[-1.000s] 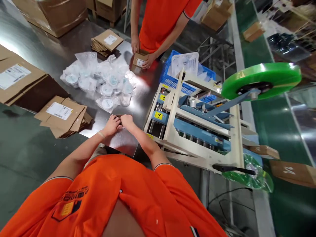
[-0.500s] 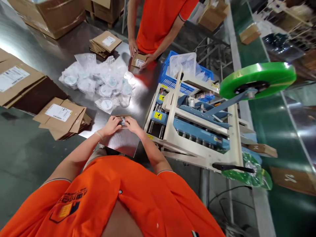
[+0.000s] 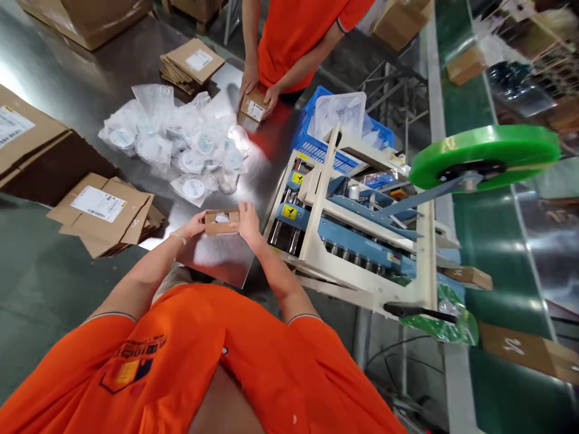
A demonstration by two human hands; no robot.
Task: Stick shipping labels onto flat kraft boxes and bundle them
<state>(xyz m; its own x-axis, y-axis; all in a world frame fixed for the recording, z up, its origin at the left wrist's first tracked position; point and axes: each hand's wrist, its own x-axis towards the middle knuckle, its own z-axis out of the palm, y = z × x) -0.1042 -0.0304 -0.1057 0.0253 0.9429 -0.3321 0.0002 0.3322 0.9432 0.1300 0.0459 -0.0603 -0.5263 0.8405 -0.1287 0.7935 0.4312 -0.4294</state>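
Holding: one small carton [image 3: 221, 228], open-topped, between two hands, by the tabletop's near right corner; cannot tell whether it rests on the metal tabletop [image 3: 113, 72] or is slightly raised.
Left hand [image 3: 194, 225]: fingers curled closely around the carton's left end, gripping it.
Right hand [image 3: 248, 222]: fingers fairly straight and together, touching the right end; cannot tell whether they pinch it.
Carton contents: one pale item [image 3: 221, 217] visible; anything beneath is hidden.
Carton handling (judged): light; thin cardboard, stiff along folds, loose at flaps; little slip; walls would dent if squeezed.
Carton hold (judged): best at both short end walls, low down, leaving the top free.
Clear bags [image 3: 194, 188]: one heap mid-tabletop, nearest bag toward the near edge; at least six round items show, exact total hidden by overlap. Judged light, soft, slippery.
Labelled flat stacks: two, one at the near edge [image 3: 102, 205], one toward the far edge [image 3: 192, 60]; sheets not countable.
Far-edge carton [image 3: 253, 108]: one, held by a co-worker's two hands [image 3: 271, 99].
Taping machine [image 3: 312, 211]: one, beside the right edge.
Green tape rolls [image 3: 520, 154]: two.
Blue crate [image 3: 310, 141]: one, beyond the machine.
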